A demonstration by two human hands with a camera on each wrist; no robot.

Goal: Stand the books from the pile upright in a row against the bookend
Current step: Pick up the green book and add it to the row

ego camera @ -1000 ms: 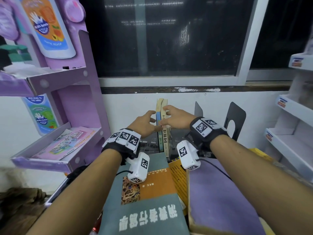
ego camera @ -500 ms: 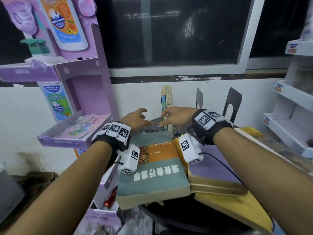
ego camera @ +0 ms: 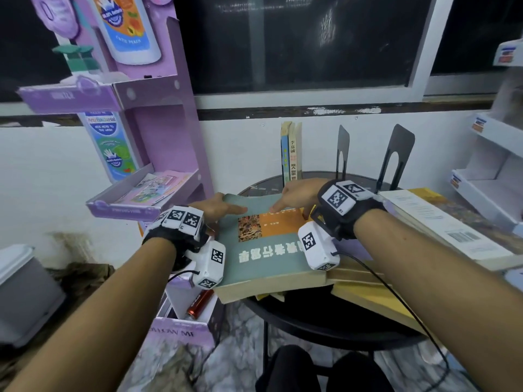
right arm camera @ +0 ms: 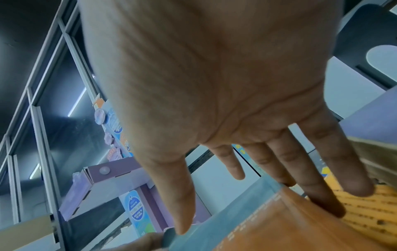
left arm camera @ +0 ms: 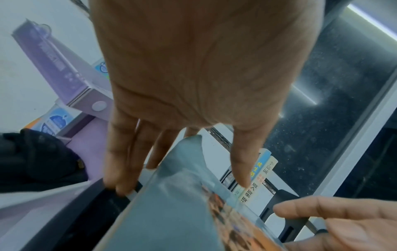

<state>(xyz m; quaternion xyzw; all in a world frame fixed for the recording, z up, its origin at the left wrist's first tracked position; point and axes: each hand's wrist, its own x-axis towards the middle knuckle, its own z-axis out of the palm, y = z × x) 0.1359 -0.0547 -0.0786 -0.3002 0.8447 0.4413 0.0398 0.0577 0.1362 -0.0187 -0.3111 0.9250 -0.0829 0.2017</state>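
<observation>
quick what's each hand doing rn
left hand: holding, pinches the far left corner of the grey-green book, thumb on top
right hand: holding, pinches the same book's far right edge, thumb on the cover

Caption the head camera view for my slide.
Left hand and right hand hold the far corners of the grey-green book atop the pile; upright books stand behind.
</observation>
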